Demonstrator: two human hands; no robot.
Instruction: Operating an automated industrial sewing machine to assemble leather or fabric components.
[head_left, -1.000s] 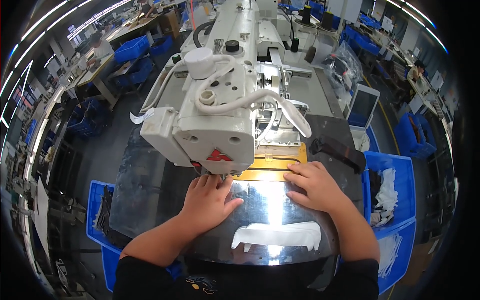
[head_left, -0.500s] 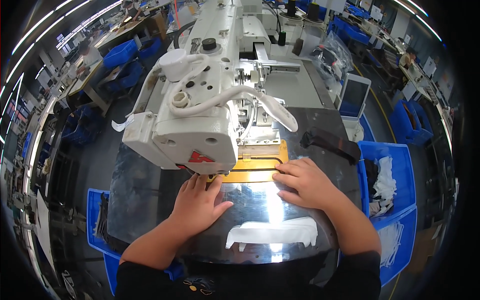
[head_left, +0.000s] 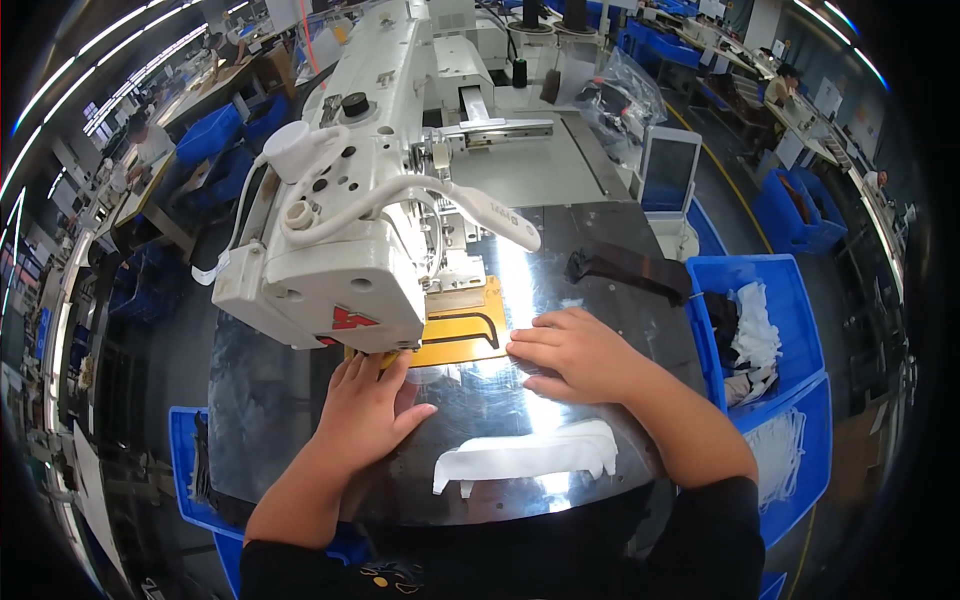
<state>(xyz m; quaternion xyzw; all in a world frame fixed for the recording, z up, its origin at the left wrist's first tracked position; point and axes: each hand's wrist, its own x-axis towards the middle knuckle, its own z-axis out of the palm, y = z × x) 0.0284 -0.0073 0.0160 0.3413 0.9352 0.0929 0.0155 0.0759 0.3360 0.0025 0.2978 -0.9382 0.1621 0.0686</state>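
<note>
A flat yellow template plate (head_left: 462, 350) with a dark curved slot lies on the metal table, partly under the white sewing machine head (head_left: 325, 275). My left hand (head_left: 365, 408) is palm down at its near left edge. Those fingertips reach beneath the machine head, where they are partly hidden, and the thumb is spread. At the plate's right edge rests my right hand (head_left: 575, 355), fingers stretched toward it and thumb apart. Whether its fingertips touch the edge I cannot tell. Closer to me lie white curved cut pieces (head_left: 530, 455), overlapping, with neither hand on them.
Blue bins (head_left: 745, 330) with dark and white pieces stand right of the table (head_left: 620, 440); another blue bin (head_left: 190, 470) is at the left. A dark strip (head_left: 630, 270) lies toward the right back, near a small screen (head_left: 670, 170). Other people work farther off.
The whole view has shifted, moving the machine left in the picture. My right fingertips have gone from on top of the yellow plate to its right edge. My left hand stays by the plate's near left edge.
</note>
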